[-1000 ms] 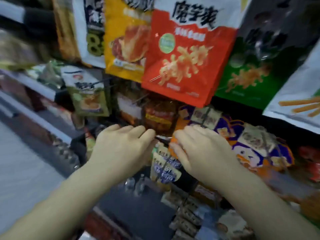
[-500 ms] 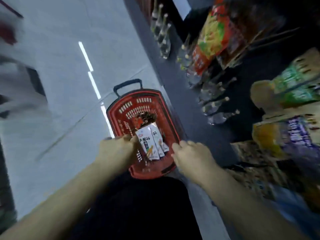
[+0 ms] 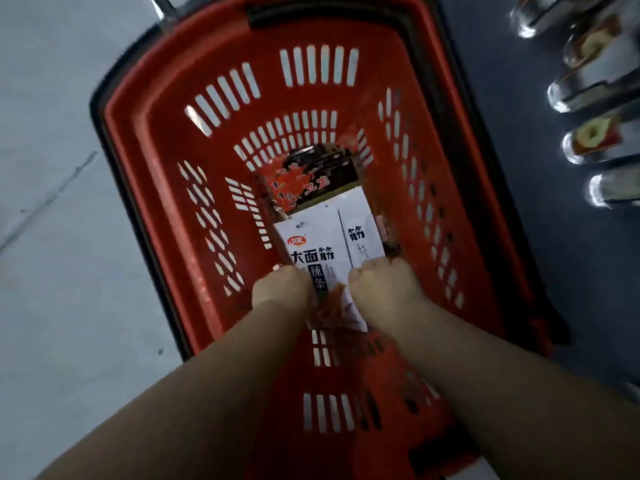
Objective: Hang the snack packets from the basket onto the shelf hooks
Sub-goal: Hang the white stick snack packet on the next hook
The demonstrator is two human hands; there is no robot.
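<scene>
Change: a second ago your hands were up at the shelf hooks; now both are down inside the red basket (image 3: 166,140).
Meaning: one hanging appears finished; you are fetching the next packet, in my judgement.
Left hand (image 3: 281,289): fingers curled at the left edge of the white packet (image 3: 311,244); it appears to grip it.
Right hand (image 3: 382,285): curled at the right edge of the white packets; what exactly it grips, I cannot tell.
Packets: white ones overlap on the basket bottom; a dark red packet (image 3: 308,178) lies beyond them, partly covered.
Surface: basket stands on pale grey floor (image 3: 52,237).
Room: bottles (image 3: 595,81) in a row to the right, on a dark base.
</scene>
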